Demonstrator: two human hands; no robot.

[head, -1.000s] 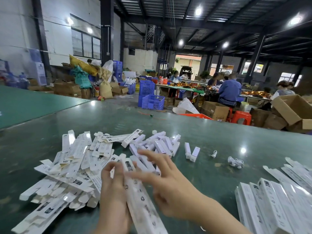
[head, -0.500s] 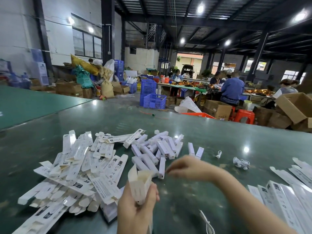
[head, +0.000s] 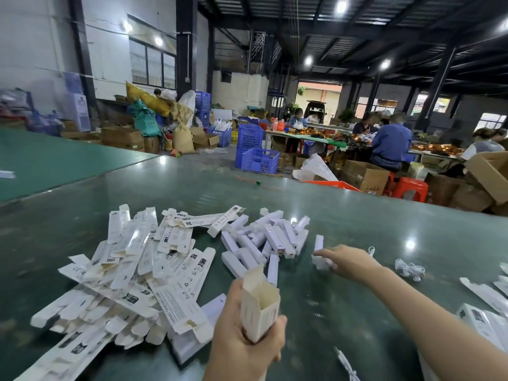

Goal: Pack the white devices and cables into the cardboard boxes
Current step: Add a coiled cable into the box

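My left hand (head: 244, 342) grips a slim white cardboard box (head: 259, 303) upright, its top flap open, near the table's front edge. My right hand (head: 345, 261) reaches out over the table and closes its thumb and fingers on a white device (head: 321, 264); a second device (head: 319, 242) lies just behind it. A heap of several more white devices (head: 264, 240) lies left of that hand. Flat unfolded boxes (head: 123, 270) are piled at the left. A coiled white cable (head: 409, 270) lies right of my right hand, and another cable (head: 347, 364) lies near the front edge.
The dark green table (head: 357, 215) stretches far ahead. White boxes (head: 483, 323) lie at the right edge. Beyond the table stand blue crates (head: 258, 158), brown cartons (head: 365, 177) and seated people (head: 390, 144) at another bench.
My left hand has raised the box, now opened, upright. My right hand let go of the box and moved right, from the device heap to the two separate devices.
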